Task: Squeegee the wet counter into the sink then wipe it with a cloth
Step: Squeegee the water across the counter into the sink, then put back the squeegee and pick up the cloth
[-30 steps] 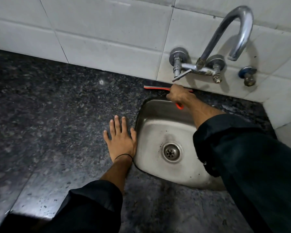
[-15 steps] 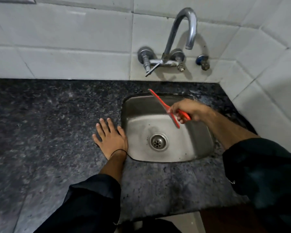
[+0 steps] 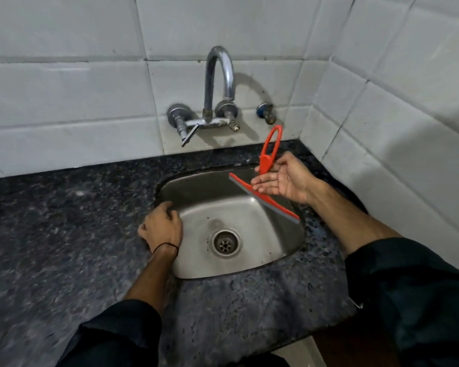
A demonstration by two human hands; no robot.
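Observation:
A red squeegee [image 3: 266,181] with a grey rubber blade hangs over the right half of the steel sink [image 3: 194,263], its looped handle pointing up toward the wall. My right hand [image 3: 282,180] holds it loosely at the neck, palm turned up and fingers partly spread. My left hand [image 3: 162,227] rests with curled fingers on the sink's left rim, where it meets the dark speckled granite counter [image 3: 64,234]. No cloth is in view.
A chrome wall tap [image 3: 219,86] arches over the sink's back edge, with a small blue-capped valve [image 3: 265,113] to its right. White tiled walls close the back and right sides. The counter's front edge runs at the lower right.
My right hand has turned the squeegee so its handle points up and has opened its grip. My left hand has slid from flat on the counter to the sink rim and curled.

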